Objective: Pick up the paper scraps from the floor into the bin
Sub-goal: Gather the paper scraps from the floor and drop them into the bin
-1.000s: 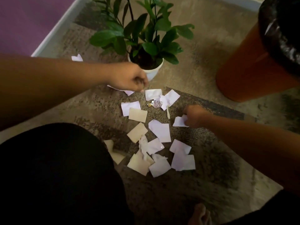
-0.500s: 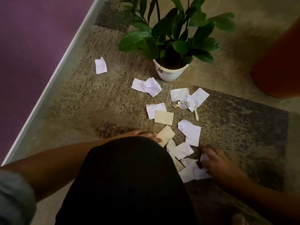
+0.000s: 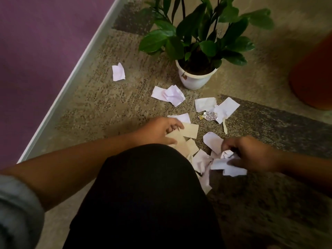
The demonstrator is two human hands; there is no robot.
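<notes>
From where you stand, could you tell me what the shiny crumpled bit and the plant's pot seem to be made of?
The shiny bit looks like metal foil, silver with a gold end: it is crinkled and glints. The pot looks like smooth white plastic or glazed ceramic; its even, plain surface leaves that open.

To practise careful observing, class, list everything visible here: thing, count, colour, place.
white scraps: roughly ten, white, scattered on carpet near plant
beige scraps: about three, beige, under left hand
foil wrapper: one, silver-gold, among white scraps
potted plant: one, green in white pot, top centre
bin: one, orange, right edge
carpet: one, mottled brown, floor
wall: one, purple, left
knee: one, black-clad, bottom centre
left hand: one, grips beige scraps
right hand: one, grips white scraps
</notes>
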